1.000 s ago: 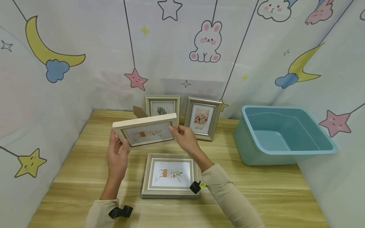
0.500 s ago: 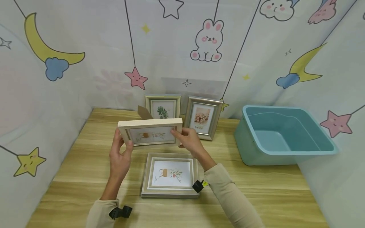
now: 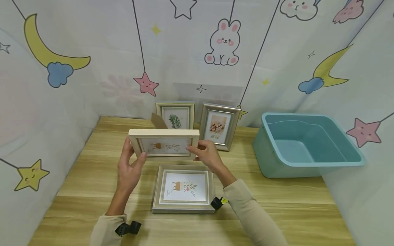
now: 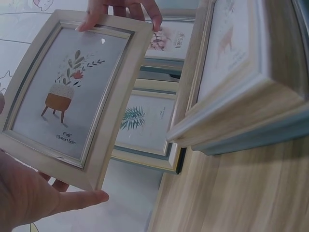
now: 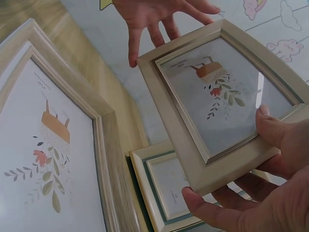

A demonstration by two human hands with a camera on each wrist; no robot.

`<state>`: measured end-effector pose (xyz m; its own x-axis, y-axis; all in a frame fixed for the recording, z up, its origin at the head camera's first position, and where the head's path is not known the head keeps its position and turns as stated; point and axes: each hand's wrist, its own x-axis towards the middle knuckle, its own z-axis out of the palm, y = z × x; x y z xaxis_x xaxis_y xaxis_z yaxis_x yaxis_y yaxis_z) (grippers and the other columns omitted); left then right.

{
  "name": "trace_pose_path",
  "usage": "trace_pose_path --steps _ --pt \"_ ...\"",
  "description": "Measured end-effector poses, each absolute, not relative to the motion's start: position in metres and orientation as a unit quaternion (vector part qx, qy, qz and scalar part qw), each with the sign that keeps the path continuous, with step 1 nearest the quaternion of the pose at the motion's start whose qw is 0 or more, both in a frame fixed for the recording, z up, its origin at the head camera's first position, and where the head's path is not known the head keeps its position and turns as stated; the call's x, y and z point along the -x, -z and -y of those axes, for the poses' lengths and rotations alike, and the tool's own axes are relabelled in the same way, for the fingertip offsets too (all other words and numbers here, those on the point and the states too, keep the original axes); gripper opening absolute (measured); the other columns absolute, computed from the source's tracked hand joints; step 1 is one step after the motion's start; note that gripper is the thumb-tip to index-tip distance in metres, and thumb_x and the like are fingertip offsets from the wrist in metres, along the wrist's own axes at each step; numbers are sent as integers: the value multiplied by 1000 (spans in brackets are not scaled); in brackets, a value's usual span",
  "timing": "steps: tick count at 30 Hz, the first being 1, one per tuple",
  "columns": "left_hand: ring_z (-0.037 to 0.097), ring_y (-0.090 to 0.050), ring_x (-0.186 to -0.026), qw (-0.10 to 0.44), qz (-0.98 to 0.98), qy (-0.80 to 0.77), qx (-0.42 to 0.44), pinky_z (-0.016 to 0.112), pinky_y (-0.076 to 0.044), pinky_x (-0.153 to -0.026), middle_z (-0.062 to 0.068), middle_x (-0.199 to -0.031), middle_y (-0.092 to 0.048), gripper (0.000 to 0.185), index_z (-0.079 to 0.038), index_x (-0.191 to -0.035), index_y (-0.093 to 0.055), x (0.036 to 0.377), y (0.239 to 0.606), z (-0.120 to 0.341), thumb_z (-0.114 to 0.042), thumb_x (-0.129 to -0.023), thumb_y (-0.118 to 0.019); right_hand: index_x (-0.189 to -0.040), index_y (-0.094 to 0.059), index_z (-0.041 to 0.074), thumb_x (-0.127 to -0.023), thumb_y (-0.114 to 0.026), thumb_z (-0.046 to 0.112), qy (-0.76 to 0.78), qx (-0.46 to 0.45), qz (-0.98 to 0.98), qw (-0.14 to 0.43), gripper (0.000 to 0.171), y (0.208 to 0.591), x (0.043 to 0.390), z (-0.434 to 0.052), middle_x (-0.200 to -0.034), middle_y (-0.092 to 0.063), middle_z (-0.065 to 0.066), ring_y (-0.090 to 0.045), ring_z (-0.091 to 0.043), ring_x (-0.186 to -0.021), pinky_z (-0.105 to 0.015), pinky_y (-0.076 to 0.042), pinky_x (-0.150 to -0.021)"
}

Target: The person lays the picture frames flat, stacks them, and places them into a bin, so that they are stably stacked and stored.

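Observation:
A cream picture frame (image 3: 167, 145) with a potted-plant print is held up over the table, tilted. My right hand (image 3: 209, 155) pinches its right end, thumb on the front and fingers behind. At the opposite end is my left hand (image 3: 130, 171), its fingers spread and fairly straight along the frame's edge; in the left wrist view its thumb (image 4: 79, 202) stretches past the corner. A brown flap (image 3: 158, 121) juts out behind the held frame. Below, a wider beige picture frame (image 3: 157, 194) with a similar print lies face up.
Against the back wall stand a frame with a green leaf print (image 3: 175, 121) and a silvery frame with a pink flower print (image 3: 218, 128). A blue-green plastic tub (image 3: 264, 147) sits at the right on the wood-grain table (image 3: 92, 164). Patterned cloth surrounds the table.
The cream frame has shifted right and slightly down, and its top edge has levelled. Both hands moved with it, as did the brown flap. The other frames and the tub stayed put.

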<state>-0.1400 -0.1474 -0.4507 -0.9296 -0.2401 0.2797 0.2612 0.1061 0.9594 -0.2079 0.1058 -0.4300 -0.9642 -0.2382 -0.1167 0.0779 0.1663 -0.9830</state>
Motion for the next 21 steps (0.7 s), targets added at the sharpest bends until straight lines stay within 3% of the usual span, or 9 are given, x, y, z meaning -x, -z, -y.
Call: trace_pose_path --steps 4,6,8,10,12,15,17,21 --pt "10 -41 -131 168 724 668 14 11 -46 -96 19 -152 -38 76 -16 -160 -22 140 447 146 6 -96 -55 -91 -72 -1 -90 -75 14 646 51 -755 101 15 431 203 -110 -81 -69 1 -60 -12 -75 -34 -61 -67" --pt "16 -40 -135 156 730 665 22 24 -47 -104 20 -155 -37 78 -15 -161 -19 140 445 145 6 -96 -56 -95 -73 -2 -89 -76 14 647 50 -756 85 17 433 200 -113 -84 -72 -2 -61 -12 -74 -34 -61 -66" --pt "28 -37 -140 146 740 655 33 45 -43 -112 23 -156 -35 79 -14 -161 -17 141 443 144 5 -96 -57 -99 -74 -3 -89 -76 14 644 47 -760 69 20 435 197 -116 -88 -74 -7 -63 -12 -76 -34 -61 -66" --pt "38 -33 -143 137 750 646 47 63 -33 -113 26 -156 -34 80 -13 -161 -15 142 443 144 3 -96 -58 -106 -75 -1 -89 -76 13 644 46 -762 53 23 437 194 -119 -94 -76 -12 -66 -12 -79 -35 -61 -67" --pt "43 -31 -143 131 753 642 63 71 -26 -112 28 -157 -32 81 -12 -161 -15 143 442 143 3 -95 -59 -105 -74 -2 -89 -76 13 642 49 -764 38 22 439 191 -123 -94 -75 -15 -67 -14 -80 -37 -62 -69" --pt "32 -35 -143 122 745 650 90 61 -27 -117 26 -158 -31 85 -14 -161 -15 146 442 141 6 -93 -60 -99 -74 -5 -89 -76 10 642 60 -765 15 18 442 187 -127 -88 -73 -17 -67 -17 -76 -42 -62 -70" --pt "17 -36 -142 120 742 650 111 42 -30 -120 24 -159 -30 88 -16 -162 -14 148 442 140 8 -91 -61 -95 -73 -7 -88 -76 8 642 66 -764 0 17 444 185 -130 -86 -72 -16 -66 -19 -73 -42 -61 -69" --pt "-3 -36 -136 111 742 644 148 12 -31 -110 27 -160 -27 96 -18 -162 -12 153 441 142 12 -88 -64 -96 -72 -10 -86 -75 3 650 67 -757 -23 16 448 179 -136 -91 -72 -16 -66 -14 -74 -39 -61 -69"
